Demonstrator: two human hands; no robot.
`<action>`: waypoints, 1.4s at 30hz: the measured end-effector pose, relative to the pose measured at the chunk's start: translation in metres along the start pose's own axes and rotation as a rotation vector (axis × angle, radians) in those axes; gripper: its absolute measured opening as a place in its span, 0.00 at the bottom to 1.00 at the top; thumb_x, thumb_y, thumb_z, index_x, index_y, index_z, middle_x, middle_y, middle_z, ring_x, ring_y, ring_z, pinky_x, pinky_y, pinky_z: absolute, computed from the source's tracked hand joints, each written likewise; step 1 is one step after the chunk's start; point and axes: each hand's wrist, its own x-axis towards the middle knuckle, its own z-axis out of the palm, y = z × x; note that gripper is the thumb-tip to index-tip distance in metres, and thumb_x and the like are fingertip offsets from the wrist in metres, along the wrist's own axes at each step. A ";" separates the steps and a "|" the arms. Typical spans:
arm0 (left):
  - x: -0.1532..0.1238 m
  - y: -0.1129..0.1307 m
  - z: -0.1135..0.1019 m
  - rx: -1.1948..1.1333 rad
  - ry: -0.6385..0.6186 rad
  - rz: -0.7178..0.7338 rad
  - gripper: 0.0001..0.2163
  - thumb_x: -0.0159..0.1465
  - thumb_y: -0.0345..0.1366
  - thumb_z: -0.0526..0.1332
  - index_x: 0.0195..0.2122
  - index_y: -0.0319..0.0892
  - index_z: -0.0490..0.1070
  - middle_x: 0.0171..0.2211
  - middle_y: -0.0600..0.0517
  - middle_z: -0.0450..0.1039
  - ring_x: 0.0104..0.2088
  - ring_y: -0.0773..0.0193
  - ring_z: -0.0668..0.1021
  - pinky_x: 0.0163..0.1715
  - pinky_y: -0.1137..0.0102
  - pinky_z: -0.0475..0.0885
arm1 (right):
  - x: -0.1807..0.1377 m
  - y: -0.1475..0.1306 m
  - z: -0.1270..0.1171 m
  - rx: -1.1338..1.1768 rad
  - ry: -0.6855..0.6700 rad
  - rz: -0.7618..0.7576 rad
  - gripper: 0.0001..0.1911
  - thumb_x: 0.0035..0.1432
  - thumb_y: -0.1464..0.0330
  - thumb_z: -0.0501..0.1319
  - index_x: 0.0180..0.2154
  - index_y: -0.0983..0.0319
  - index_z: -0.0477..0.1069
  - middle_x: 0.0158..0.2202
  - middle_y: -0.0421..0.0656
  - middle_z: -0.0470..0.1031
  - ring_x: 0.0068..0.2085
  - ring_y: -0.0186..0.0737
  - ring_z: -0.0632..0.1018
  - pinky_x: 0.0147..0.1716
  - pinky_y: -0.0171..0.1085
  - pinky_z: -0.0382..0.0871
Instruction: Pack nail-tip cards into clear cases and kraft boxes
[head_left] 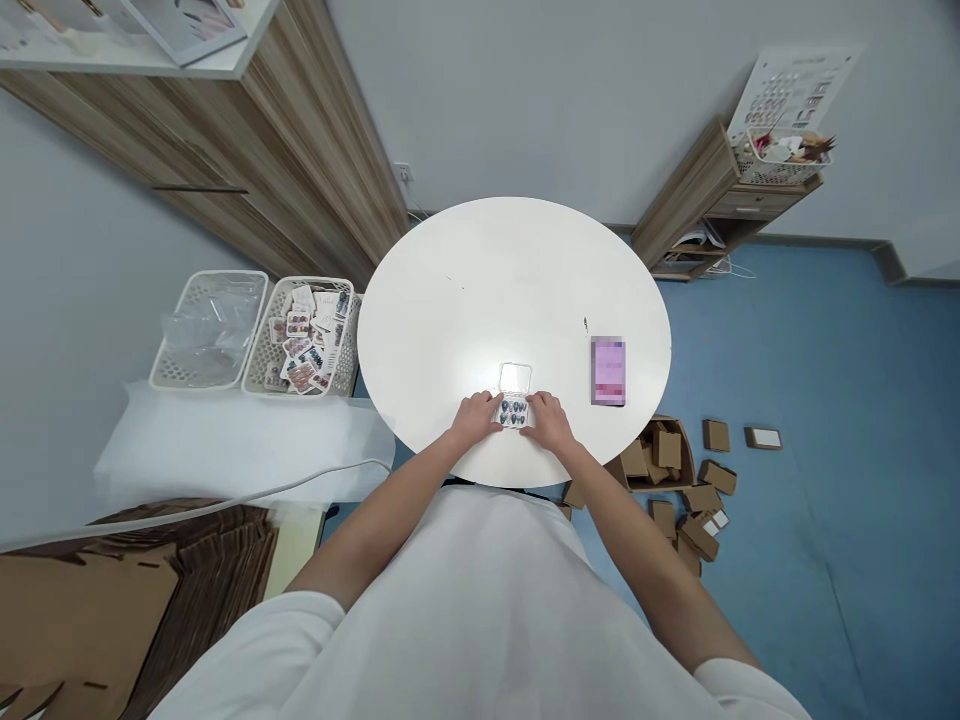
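A small clear plastic case of press-on nails [514, 412] lies near the front edge of the white oval table [450, 290]. Its transparent lid [515, 377] is flipped up on the far side, and dark, shiny nails sit in rows in the near half. My left hand [475, 418] grips the case's left side, thumb at the upper corner and fingers lower down. On the opposite side, my right hand [550, 422] holds the right edge in the same way. Both hands rest at table level.
A pinkish-purple box [608, 371] lies on the table's right. Left of the table stand a white basket of nail cards [309, 335] and another with clear plastic bags [214, 325]. Small brown cartons [697, 500] are scattered on the floor at right; flattened cardboard [82, 620] is stacked lower left.
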 end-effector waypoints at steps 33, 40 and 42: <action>-0.010 -0.007 0.008 -0.826 0.013 -0.242 0.17 0.53 0.28 0.55 0.44 0.41 0.69 0.34 0.50 0.70 0.35 0.65 0.72 0.38 0.69 0.66 | -0.007 0.004 0.010 0.643 0.015 0.312 0.30 0.45 0.74 0.55 0.53 0.61 0.60 0.39 0.42 0.70 0.34 0.32 0.73 0.40 0.37 0.68; -0.013 0.001 0.007 -0.969 0.004 -0.186 0.16 0.50 0.27 0.55 0.40 0.41 0.71 0.29 0.53 0.70 0.29 0.68 0.70 0.34 0.71 0.65 | -0.005 -0.005 0.014 0.619 0.072 0.294 0.27 0.42 0.76 0.54 0.49 0.62 0.64 0.34 0.41 0.70 0.34 0.33 0.73 0.38 0.36 0.68; -0.015 0.001 0.007 -1.044 0.014 -0.203 0.16 0.50 0.27 0.55 0.41 0.41 0.71 0.31 0.53 0.70 0.29 0.69 0.70 0.33 0.72 0.65 | -0.006 -0.005 0.013 0.643 0.086 0.282 0.27 0.42 0.76 0.54 0.48 0.62 0.64 0.34 0.41 0.69 0.32 0.33 0.72 0.37 0.36 0.68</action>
